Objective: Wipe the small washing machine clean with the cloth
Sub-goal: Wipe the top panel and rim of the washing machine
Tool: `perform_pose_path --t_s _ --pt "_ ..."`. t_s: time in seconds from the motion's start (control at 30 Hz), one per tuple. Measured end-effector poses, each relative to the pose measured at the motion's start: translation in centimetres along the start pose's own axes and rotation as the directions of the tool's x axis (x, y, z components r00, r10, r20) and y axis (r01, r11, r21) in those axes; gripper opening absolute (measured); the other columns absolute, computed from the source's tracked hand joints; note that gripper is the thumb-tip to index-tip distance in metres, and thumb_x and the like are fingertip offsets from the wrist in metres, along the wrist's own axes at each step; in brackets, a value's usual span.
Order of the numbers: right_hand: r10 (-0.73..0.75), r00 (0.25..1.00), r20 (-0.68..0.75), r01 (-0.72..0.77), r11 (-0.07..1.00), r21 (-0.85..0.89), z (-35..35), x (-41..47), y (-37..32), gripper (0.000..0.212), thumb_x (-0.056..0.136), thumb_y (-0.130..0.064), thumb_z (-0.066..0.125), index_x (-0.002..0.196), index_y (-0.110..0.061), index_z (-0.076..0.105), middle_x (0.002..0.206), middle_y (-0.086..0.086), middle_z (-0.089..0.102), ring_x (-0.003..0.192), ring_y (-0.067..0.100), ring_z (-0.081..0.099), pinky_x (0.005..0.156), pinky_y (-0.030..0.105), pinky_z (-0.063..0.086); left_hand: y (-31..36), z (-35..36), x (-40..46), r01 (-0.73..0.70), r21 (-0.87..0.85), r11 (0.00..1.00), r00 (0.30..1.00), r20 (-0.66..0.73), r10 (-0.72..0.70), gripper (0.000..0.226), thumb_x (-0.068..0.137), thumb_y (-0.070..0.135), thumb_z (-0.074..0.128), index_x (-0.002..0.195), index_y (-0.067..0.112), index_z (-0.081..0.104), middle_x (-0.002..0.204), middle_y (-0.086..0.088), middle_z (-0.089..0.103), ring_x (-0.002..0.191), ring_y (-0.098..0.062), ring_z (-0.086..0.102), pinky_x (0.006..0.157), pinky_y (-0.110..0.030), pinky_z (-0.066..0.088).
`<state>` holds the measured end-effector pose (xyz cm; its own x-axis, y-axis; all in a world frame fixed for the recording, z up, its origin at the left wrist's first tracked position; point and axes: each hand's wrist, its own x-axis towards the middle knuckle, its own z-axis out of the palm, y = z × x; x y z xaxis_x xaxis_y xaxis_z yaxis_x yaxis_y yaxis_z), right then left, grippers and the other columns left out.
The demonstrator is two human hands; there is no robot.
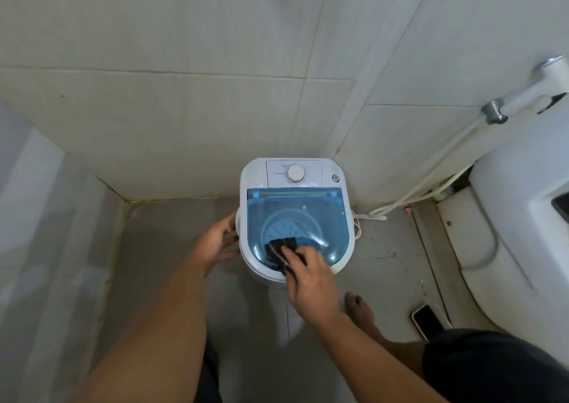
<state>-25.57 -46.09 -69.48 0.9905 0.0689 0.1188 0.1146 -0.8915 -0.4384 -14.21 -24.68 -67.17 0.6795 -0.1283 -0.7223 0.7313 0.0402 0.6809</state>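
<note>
A small white washing machine with a see-through blue lid and a round dial stands on the floor against the tiled wall. My right hand presses a dark cloth onto the near edge of the blue lid. The cloth is partly hidden under my fingers. My left hand grips the machine's left side, fingers curled against its white body.
A white toilet fills the right side, with a spray hose on the wall above it. A phone lies on the floor near my bare foot. Tiled walls close in at the back and left.
</note>
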Motion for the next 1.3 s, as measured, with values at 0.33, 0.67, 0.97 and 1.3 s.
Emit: perform_pose_path --t_s 0.33,0.67,0.97,1.3 --pt "0.135 0.977 -0.167 -0.093 0.967 0.237 -6.8 7.1 5.1 0.044 0.097 -0.017 0.062 0.141 -0.019 0.058 0.116 0.003 0.056 0.103 0.015 0.059 0.091 0.022 0.046 -0.1 -0.2 0.2 0.029 -0.108 0.994 1.000 -0.004 -0.030 0.048 0.103 0.026 0.029 0.140 0.027 0.059 0.140 -0.003 0.063 0.121 -0.021 0.060 0.079 -0.039 0.053" --pt "0.333 0.929 -0.161 -0.352 0.930 -0.107 -3.6 10.7 5.4 0.038 0.094 -0.028 0.056 0.132 -0.022 0.062 0.114 0.009 0.058 0.100 0.032 0.057 0.082 0.046 0.054 0.0 0.0 0.0 0.009 -0.031 0.999 1.000 0.027 -0.009 0.050 0.102 0.021 0.029 0.142 0.034 0.057 0.133 0.003 0.065 0.122 -0.018 0.060 0.077 -0.036 0.052" --pt "-0.153 0.913 0.378 0.116 0.986 0.118 -3.2 13.5 -1.2 0.042 0.096 -0.027 0.061 0.138 -0.030 0.059 0.120 0.002 0.054 0.108 0.026 0.057 0.091 0.041 0.052 -0.3 -1.5 1.0 0.069 -0.152 0.986 0.994 0.094 -0.055 0.053 0.100 0.026 0.025 0.140 0.023 0.060 0.142 -0.002 0.062 0.129 -0.024 0.056 0.090 -0.044 0.052" --pt "0.420 0.907 0.019 -0.416 0.903 -0.104 -6.4 14.3 5.9 0.031 0.096 -0.027 0.054 0.124 -0.018 0.064 0.114 0.014 0.054 0.093 0.039 0.065 0.082 0.044 0.055 -0.5 -1.0 1.1 0.039 -0.104 0.994 0.994 0.101 -0.028 0.054 0.095 0.019 0.033 0.137 0.032 0.063 0.140 0.004 0.064 0.132 -0.021 0.055 0.112 -0.053 0.042"
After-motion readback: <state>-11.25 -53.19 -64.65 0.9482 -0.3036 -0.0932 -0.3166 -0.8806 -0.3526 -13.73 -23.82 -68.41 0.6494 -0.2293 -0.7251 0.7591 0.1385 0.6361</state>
